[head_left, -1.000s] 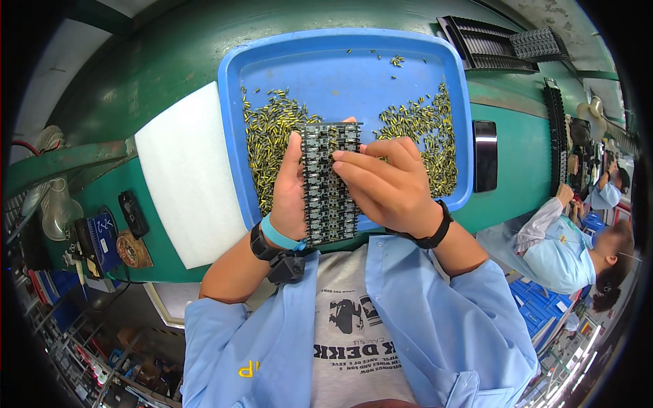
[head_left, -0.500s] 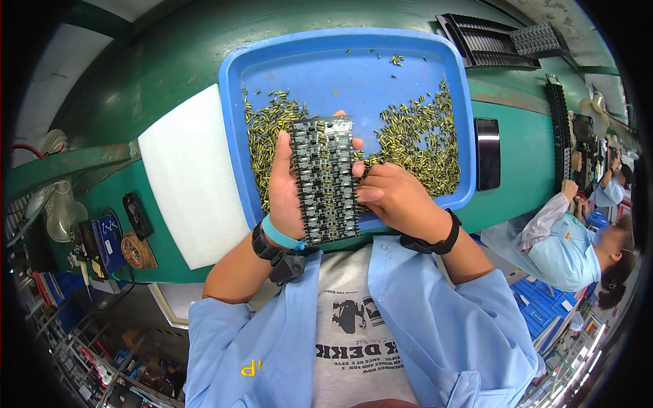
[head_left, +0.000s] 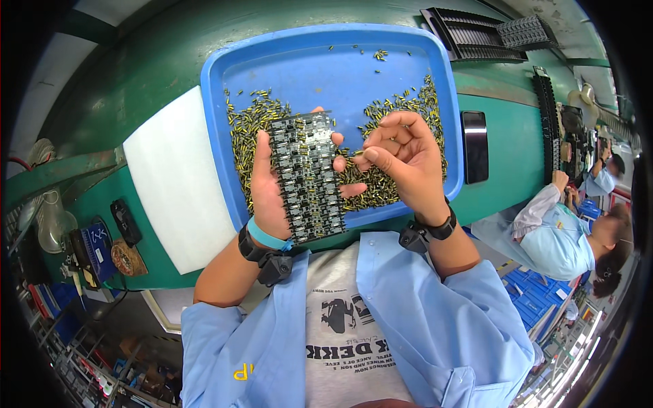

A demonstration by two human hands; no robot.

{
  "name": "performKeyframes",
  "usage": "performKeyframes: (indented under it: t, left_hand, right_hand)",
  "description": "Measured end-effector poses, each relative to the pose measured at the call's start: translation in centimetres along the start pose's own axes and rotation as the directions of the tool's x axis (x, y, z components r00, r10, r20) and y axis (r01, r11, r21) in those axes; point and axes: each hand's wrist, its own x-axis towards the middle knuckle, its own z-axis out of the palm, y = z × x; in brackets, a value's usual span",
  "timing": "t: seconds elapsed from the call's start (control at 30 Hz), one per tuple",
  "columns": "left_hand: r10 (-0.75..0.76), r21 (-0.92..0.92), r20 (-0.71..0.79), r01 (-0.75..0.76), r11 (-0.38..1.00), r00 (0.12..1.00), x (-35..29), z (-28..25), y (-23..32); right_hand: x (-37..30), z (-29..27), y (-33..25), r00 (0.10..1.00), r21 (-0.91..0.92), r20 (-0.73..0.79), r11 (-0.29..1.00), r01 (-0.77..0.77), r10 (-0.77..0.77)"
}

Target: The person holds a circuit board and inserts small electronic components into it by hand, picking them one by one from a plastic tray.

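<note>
My left hand is closed round a panel of small circuit boards, its thumb along the left edge and its fingertips showing past the right edge. Rows of black and silver parts cover the panel, with yellow bits down its middle. To the right, my right hand is raised over the blue tray, thumb and forefinger pinched on what looks like a small cylindrical component. Many such black-and-gold cylindrical components lie loose in the tray, heaped along its left and right sides.
A white foam sheet lies left of the tray, and a black phone lies right of it. Black slotted racks stand at the back right. A co-worker sits at the right. A notebook and tools crowd the left bench end.
My right hand has moved away from the panel's right edge, up and to the right over the tray, its fingers spreading more. The panel stays in my left hand. The whole view has shifted slightly.
</note>
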Motion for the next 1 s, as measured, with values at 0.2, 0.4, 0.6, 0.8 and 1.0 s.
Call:
performKeyframes:
  t: [0.2, 0.4, 0.6, 0.8, 1.0]
  left_hand:
    - [0.003, -0.027, 0.002, -0.003, 1.000, 1.000, 0.0, 0.0, -0.1]
    - [0.055, -0.025, -0.007, -0.055, 0.998, 0.998, 0.0, -0.1, 0.2]
    - [0.045, -0.043, -0.024, -0.046, 0.998, 0.999, 0.1, 0.2, 0.0]
    - [0.053, -0.031, -0.054, -0.054, 0.998, 0.997, 0.1, 0.6, -0.1]
    - [0.050, 0.012, -0.049, -0.050, 0.999, 0.998, 0.2, 0.5, -0.2]
  right_hand:
    - [0.5, -0.8, 0.8, 1.000, -0.206, -0.022, 0.978, 0.014, -0.019]
    - [0.3, -1.1, 0.7, 0.938, -0.859, 0.343, 0.385, 0.336, -0.052]
    - [-0.3, -1.3, 0.9, 0.894, -0.833, 0.448, 0.366, 0.414, 0.006]
    - [0.2, -1.3, -0.2, 0.932, -0.687, 0.324, 0.638, 0.349, -0.161]
    - [0.0, -1.1, -1.3, 0.989, -0.328, 0.021, 0.936, -0.131, 0.146]
